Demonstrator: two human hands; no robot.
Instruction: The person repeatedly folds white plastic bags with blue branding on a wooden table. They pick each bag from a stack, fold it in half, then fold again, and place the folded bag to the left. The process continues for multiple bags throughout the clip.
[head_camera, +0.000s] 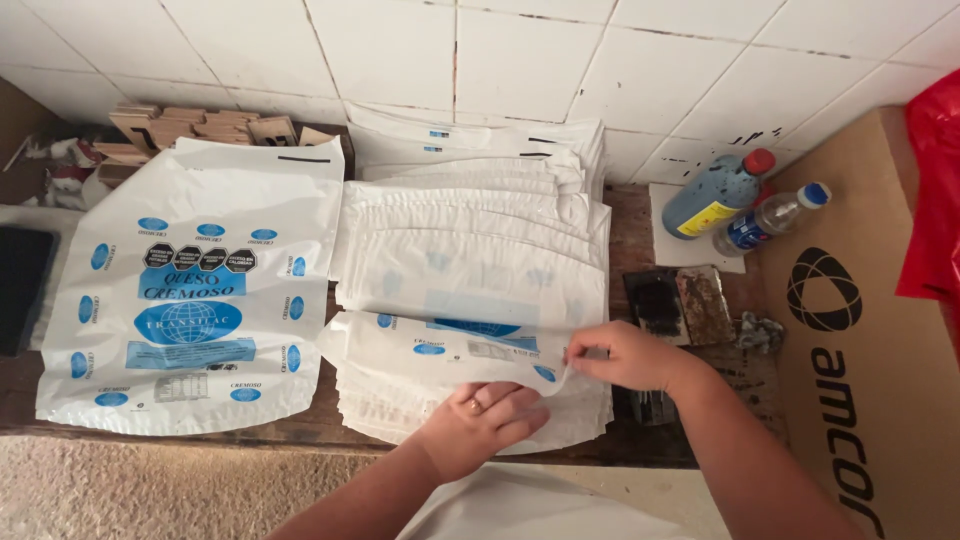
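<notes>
A fanned stack of white plastic bags (470, 270) with blue print lies on a wooden table (630, 230). My left hand (480, 420), a ring on one finger, presses flat on the near end of the stack. My right hand (625, 355) pinches the lower edge of the top bag (450, 345), which is partly folded over so its printed side shows. A second pile of the same bags (190, 300) lies to the left, printed side up.
Two plastic bottles (745, 205) stand at the back right beside a dark ink pad (680, 305). A brown cardboard box (870, 360) fills the right side, with red plastic (935, 200) behind it. Wooden blocks (190, 128) sit at the back left against the tiled wall.
</notes>
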